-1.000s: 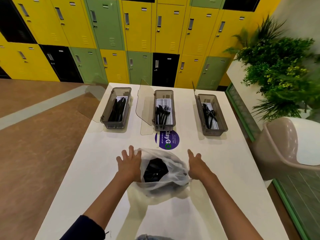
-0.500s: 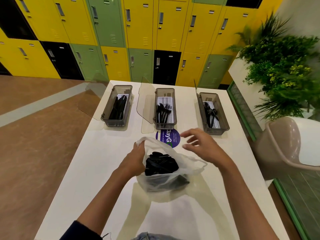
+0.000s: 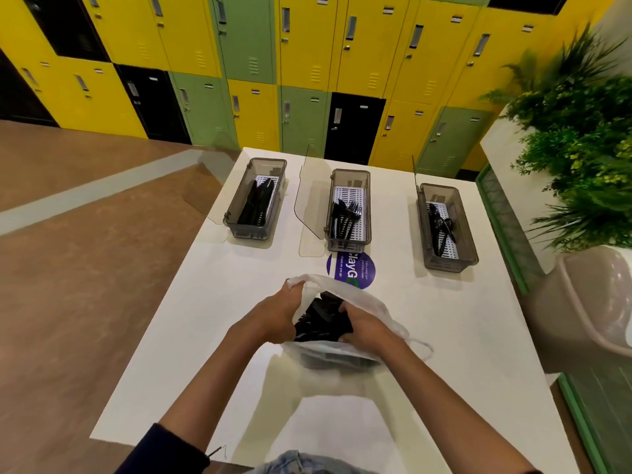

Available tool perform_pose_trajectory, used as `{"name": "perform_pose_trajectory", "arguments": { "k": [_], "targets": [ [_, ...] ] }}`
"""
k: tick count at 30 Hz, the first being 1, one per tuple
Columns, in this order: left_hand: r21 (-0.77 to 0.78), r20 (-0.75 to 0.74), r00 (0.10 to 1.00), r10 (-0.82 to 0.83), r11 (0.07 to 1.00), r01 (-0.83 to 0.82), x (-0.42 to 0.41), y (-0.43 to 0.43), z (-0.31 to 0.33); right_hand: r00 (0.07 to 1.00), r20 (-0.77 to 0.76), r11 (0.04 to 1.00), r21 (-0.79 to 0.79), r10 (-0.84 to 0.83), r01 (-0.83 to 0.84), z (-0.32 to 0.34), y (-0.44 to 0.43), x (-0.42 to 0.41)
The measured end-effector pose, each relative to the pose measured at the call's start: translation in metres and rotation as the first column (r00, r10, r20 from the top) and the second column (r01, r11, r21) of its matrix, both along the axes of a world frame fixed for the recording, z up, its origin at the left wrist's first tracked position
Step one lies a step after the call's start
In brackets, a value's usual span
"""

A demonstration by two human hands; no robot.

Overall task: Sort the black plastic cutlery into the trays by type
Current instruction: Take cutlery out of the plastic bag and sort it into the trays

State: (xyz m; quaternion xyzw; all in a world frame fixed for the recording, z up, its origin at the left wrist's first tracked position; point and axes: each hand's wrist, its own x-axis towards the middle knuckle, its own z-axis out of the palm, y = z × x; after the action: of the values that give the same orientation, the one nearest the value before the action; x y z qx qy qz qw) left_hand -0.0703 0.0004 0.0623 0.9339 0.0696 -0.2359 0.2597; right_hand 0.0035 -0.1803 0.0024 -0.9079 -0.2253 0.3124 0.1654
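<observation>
While the head camera looks down on the white table [image 3: 444, 336], much of the action sits inside a thin, cloudy plastic bag [image 3: 376, 309], so parts of it are hard to read. The black cutlery [image 3: 321, 316] lies heaped in the bag's mouth as one dark mass; single pieces and their types cannot be told apart, and more of it shows only as a grey shadow through the film lower down.

The left hand [image 3: 273, 313] pinches the bag's left rim and holds the mouth open, its fingertips wrapped in the plastic. The right hand [image 3: 366, 328] is inside the bag, thumb over the top of the heap and fingers curled under its near edge, clasping a bundle; how many pieces it has is hidden.

Beyond the bag, a round purple sticker [image 3: 357, 270] is partly covered by the rim, its print too small to read fully. Three smoky trays stand apart in a row at the far end: the left tray [image 3: 232, 213] holds knives, the middle tray [image 3: 367, 213] forks, the right tray [image 3: 466, 230] spoons. Each has a clear lid raised at its left side; the middle lid [image 3: 309, 200] is the plainest to see, the others nearly vanish.

A beige chair [image 3: 588, 302] and green plants [image 3: 581, 148] flank the right, the plants blurred. Yellow, green and black lockers [image 3: 307, 63] fill the background. A dark sleeve [image 3: 164, 453] is cut off by the bottom edge.
</observation>
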Motion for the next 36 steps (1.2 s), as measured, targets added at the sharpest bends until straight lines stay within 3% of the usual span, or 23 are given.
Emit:
{"name": "perform_pose_trajectory", "arguments": {
  "k": [9,13,18,28,31,36],
  "targets": [
    [-0.104,0.048,0.999,0.022,0.994,-0.017,0.002,0.008,-0.005,0.978,0.049,0.956,-0.228,0.203,-0.187,-0.007,0.025,-0.001],
    [-0.103,0.009,1.000,0.021,0.994,-0.020,0.000,0.006,-0.003,0.983,0.124,0.957,-0.271,0.138,-0.100,-0.015,0.034,-0.008],
    [-0.155,0.037,0.999,0.022,0.988,-0.016,0.000,0.006,0.001,0.998,0.052,0.991,-0.120,-0.045,0.051,-0.023,0.033,-0.014],
    [-0.165,0.042,0.997,0.070,0.984,-0.062,0.002,0.007,0.010,0.998,0.021,0.997,-0.049,-0.057,0.058,-0.013,0.024,-0.008],
    [-0.177,0.098,0.988,0.123,0.979,-0.105,0.004,0.007,0.010,0.994,-0.078,0.997,0.027,-0.073,0.076,-0.005,0.020,-0.004],
    [-0.062,0.177,0.980,0.087,0.995,-0.077,0.006,0.010,0.013,0.969,-0.214,0.976,0.151,-0.121,0.156,0.005,0.002,0.000]
  ]
}}
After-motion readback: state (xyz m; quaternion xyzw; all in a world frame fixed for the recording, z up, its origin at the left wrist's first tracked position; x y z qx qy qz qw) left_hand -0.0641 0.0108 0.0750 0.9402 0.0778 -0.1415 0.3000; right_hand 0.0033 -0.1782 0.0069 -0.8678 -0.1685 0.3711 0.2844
